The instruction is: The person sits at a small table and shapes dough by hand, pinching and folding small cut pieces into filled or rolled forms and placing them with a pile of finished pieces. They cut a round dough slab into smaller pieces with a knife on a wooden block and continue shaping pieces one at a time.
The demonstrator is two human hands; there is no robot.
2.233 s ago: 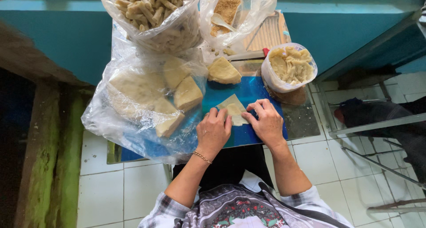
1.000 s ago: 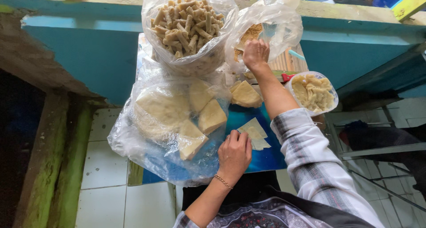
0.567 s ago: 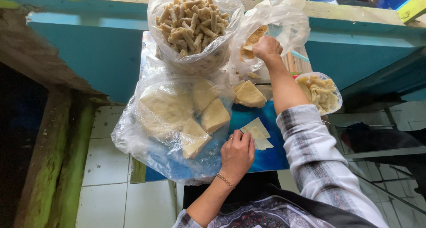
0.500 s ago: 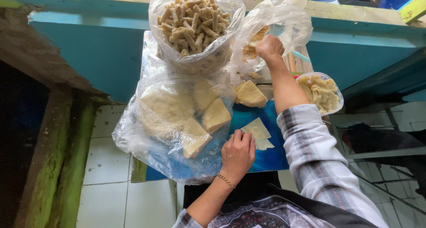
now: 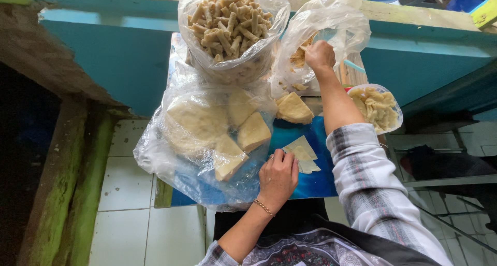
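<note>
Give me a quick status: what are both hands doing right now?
Left hand resting on the pale wrapper sheet. Right hand reaching into the clear plastic bag, grip hidden. Nothing blocking.

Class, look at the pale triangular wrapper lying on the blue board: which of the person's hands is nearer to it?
Left. The left hand rests against the triangular wrapper on the blue board; the right hand is far up, inside the clear bag.

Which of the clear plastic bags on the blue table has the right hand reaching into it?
The smaller, mostly empty bag at top right: the right hand is inside its mouth. The full bag of rolls and the wrapper bag are untouched.
</note>
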